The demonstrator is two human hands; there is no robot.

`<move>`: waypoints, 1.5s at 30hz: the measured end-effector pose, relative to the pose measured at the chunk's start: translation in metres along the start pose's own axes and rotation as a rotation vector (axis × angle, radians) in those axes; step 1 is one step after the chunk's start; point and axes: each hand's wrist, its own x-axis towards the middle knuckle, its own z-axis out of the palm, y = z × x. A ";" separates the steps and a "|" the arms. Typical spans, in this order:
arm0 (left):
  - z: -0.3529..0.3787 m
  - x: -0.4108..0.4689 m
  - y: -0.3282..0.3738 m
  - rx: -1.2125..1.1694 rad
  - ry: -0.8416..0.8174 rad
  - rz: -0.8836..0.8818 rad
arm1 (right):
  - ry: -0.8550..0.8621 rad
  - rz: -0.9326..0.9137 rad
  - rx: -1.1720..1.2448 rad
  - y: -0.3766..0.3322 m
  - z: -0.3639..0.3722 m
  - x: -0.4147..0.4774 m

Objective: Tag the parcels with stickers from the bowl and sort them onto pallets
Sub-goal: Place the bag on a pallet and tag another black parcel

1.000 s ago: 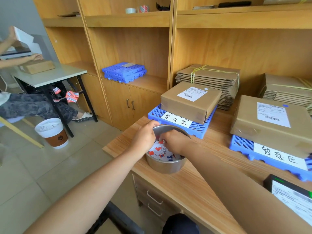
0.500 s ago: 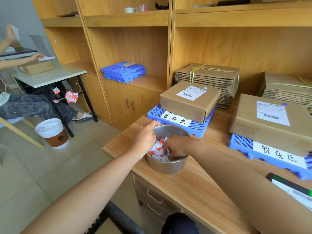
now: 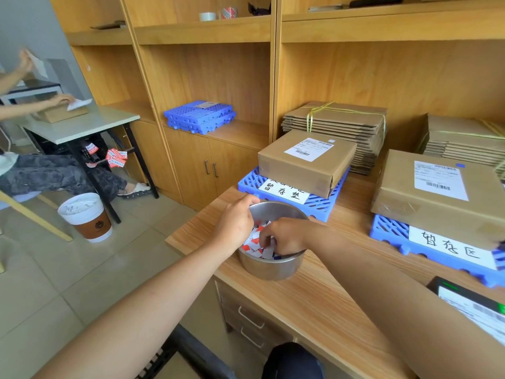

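Observation:
A steel bowl (image 3: 273, 268) full of small red, white and blue stickers (image 3: 259, 246) stands near the left end of the wooden desk. My left hand (image 3: 236, 222) grips the bowl's left rim. My right hand (image 3: 284, 236) is inside the bowl, its curled fingertips pinching at the stickers. Behind the bowl a brown parcel (image 3: 306, 162) with a shipping label lies on a blue pallet (image 3: 322, 205). A larger labelled parcel (image 3: 437, 192) lies on a second blue pallet (image 3: 393, 233) at the right.
Bundles of flat cartons (image 3: 341, 124) are stacked against the shelf back. Spare blue pallets (image 3: 199, 116) sit on the cabinet at left. A dark device with a label (image 3: 470, 299) lies at the desk's right edge. Another person works at a small table (image 3: 79, 127), with a paper bin (image 3: 86, 217) on the floor.
My right hand has shifted from the bowl's far side toward its near right side, fingers digging among the stickers. My left hand stays on the rim.

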 end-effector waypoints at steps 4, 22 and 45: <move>0.001 0.000 0.001 -0.004 -0.002 -0.015 | 0.020 -0.018 0.014 0.002 -0.001 0.001; 0.002 0.000 0.004 -0.006 -0.018 -0.018 | -0.076 -0.061 0.010 0.007 0.001 0.005; -0.005 -0.006 0.062 -0.022 0.039 0.169 | 0.507 0.172 0.495 0.039 -0.036 -0.098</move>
